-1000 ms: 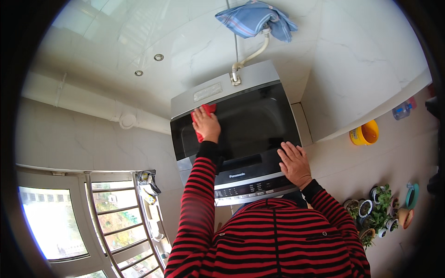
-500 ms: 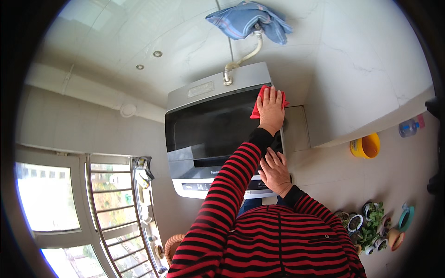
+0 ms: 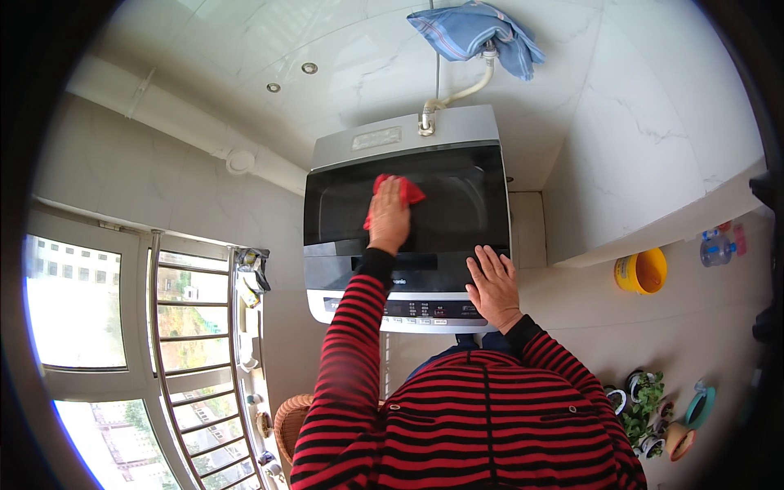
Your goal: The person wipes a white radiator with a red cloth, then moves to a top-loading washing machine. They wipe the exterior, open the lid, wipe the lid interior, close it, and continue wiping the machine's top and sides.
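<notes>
Mid-frame, your left hand [image 3: 389, 222] holds the red cloth [image 3: 412, 193] on the dark lid [image 3: 461, 212], seemingly wiping; a next stroke needs even pressure. Your right hand [image 3: 495, 287] rests flat, empty.

The left hand [image 3: 389, 219] lies over a red cloth [image 3: 413, 193] on the dark lid [image 3: 449, 204] of a washing machine [image 3: 449, 273], while the right hand [image 3: 496, 286] rests, fingers spread, near its front right corner.
</notes>
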The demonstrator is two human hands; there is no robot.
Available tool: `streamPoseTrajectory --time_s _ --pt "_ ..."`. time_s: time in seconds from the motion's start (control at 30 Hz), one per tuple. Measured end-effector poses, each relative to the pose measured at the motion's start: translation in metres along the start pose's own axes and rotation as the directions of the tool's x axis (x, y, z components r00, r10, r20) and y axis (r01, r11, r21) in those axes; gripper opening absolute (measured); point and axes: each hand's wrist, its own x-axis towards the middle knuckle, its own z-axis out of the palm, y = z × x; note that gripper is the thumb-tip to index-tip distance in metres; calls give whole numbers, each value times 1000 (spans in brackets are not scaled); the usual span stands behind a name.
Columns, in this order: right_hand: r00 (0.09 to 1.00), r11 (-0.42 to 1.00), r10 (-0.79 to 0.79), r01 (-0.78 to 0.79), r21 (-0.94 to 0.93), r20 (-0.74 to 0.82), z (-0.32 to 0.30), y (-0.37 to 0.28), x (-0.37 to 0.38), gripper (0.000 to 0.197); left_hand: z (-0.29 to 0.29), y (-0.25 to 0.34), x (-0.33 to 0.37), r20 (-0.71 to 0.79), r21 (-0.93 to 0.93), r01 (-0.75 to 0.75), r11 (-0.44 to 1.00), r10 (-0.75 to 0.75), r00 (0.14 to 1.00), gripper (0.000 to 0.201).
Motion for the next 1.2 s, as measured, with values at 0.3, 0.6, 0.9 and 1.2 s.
streamPoseTrajectory --time_s 0.3,0.6,0.9,1.2 --pt "1000 1000 4 -5 -24 -20 2 -3 0 58 -46 -175 -111 54 77 563 823 -568 822 64" --pt "1000 999 18 -17 -49 1 4 -8 3 52 -11 -87 -89 -167 191 560 807 -535 828 66" --pt "998 981 4 8 194 -58 3 5 2 46 7 91 -60 26 17 131 991 -131 991 74" --pt "958 455 173 -284 844 229 -36 76 -50 27 32 248 -36 136 -76 -17 997 28 990 72"
